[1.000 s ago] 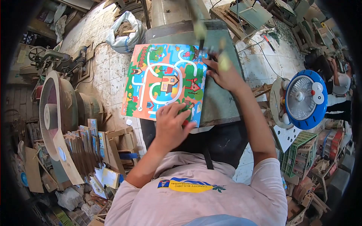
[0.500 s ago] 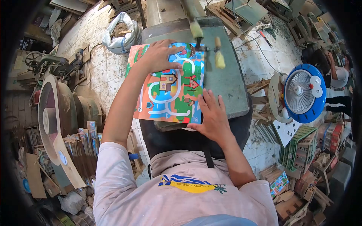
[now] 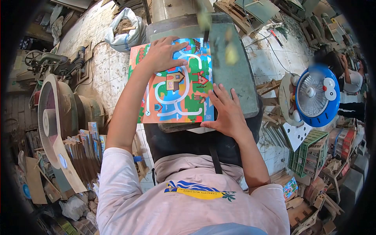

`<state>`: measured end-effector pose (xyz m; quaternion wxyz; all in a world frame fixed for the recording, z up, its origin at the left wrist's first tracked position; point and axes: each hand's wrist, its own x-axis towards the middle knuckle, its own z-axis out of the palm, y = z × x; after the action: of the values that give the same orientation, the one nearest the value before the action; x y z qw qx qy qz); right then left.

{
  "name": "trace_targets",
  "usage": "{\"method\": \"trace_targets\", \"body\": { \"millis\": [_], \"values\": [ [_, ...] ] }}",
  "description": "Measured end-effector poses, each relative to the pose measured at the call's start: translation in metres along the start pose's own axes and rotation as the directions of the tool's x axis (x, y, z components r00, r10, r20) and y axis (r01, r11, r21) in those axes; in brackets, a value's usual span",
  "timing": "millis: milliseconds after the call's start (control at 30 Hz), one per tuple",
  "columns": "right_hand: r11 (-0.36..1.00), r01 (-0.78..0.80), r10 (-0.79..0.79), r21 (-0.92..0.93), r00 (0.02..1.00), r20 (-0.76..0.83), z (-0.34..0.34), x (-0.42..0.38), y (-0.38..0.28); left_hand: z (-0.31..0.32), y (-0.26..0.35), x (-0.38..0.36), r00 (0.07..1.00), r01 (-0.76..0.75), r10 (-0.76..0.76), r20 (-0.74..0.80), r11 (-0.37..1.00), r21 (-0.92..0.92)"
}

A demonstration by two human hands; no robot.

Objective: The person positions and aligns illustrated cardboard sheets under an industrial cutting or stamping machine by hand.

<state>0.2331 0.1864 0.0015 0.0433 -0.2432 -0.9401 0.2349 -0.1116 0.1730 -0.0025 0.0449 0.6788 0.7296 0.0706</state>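
Observation:
A printed maze board (image 3: 162, 96), with coloured houses and white winding paths, lies on a grey-green metal machine table (image 3: 241, 90). Across its upper part rests my left hand (image 3: 162, 56), open, palm down with fingers spread. My right hand (image 3: 230, 113) is open at the board's right edge, its thumb by the lower right corner and its fingers spread over the table. Just beyond the board's upper right corner stands a thin dark upright part (image 3: 206, 36) of the machine. A blurred yellowish piece (image 3: 204, 19) hangs above it, and another blurred yellowish piece (image 3: 231, 53) is to its right.
On the right, a blue fan (image 3: 316, 97) stands near a green crate (image 3: 307, 154). Left are a large round machine housing (image 3: 58, 113) and several upright boards (image 3: 84, 150). A white sack (image 3: 127, 33) sits behind. Another person (image 3: 352, 78) is at far right.
The board has turned slightly counterclockwise, its lower right corner shifting right and up. My right hand has moved a little right and up with it. My left hand stays on the board.

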Motion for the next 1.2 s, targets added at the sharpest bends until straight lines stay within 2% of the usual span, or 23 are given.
{"method": "trace_targets", "body": {
  "millis": [633,900,1200],
  "values": [
    [0.999,0.012,-0.011,-0.043,1.000,0.012,-0.005,0.009,0.005,0.001,-0.001,0.006,0.998,0.058,-0.058,0.025,0.998,0.000],
    [0.999,0.014,-0.014,-0.049,1.000,-0.002,-0.006,0.011,0.005,-0.002,0.000,0.009,0.999,0.031,-0.030,0.019,0.999,-0.045],
    [0.996,0.087,-0.087,-0.006,0.996,0.017,-0.016,0.015,0.028,-0.018,0.001,-0.001,0.993,0.059,-0.062,0.098,0.998,0.034]
  ]
}}
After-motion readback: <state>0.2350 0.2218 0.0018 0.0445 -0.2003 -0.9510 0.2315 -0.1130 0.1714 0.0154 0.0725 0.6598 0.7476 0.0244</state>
